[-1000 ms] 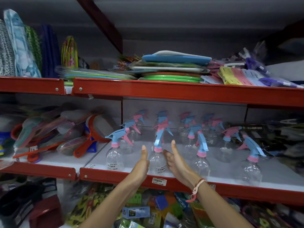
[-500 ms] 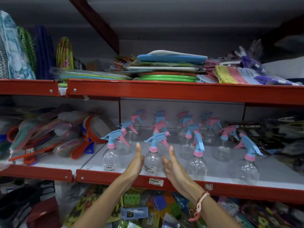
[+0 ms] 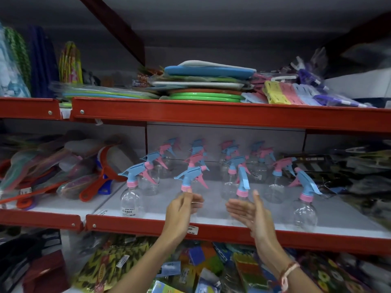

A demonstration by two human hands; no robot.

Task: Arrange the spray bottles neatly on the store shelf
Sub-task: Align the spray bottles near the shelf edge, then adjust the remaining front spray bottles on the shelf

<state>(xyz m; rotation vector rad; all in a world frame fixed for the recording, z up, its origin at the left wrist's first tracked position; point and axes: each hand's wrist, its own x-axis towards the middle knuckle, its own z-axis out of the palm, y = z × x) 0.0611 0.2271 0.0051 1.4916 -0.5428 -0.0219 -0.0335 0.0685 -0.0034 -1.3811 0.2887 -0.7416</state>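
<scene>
Head view: I am working the front row of the white shelf with its red lip (image 3: 222, 230). My left hand (image 3: 179, 210) is pinching the clear bottle with the blue trigger head (image 3: 190, 178); my right hand (image 3: 251, 210), fingers spread, is reaching for the next clear bottle (image 3: 242, 185), whose blue head is pointing off-line. Crowded neighbouring bottles could tip.

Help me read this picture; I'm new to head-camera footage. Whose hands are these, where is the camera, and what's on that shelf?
The single view comes from a camera worn on a person's head, looking forward and down. No machine: these are bare hands. The left hand curls around a clear spray bottle with a blue trigger head. The right hand is open, beside another bottle, not gripping it. More bottles stand in rough rows on the white shelf with its red front edge.
</scene>
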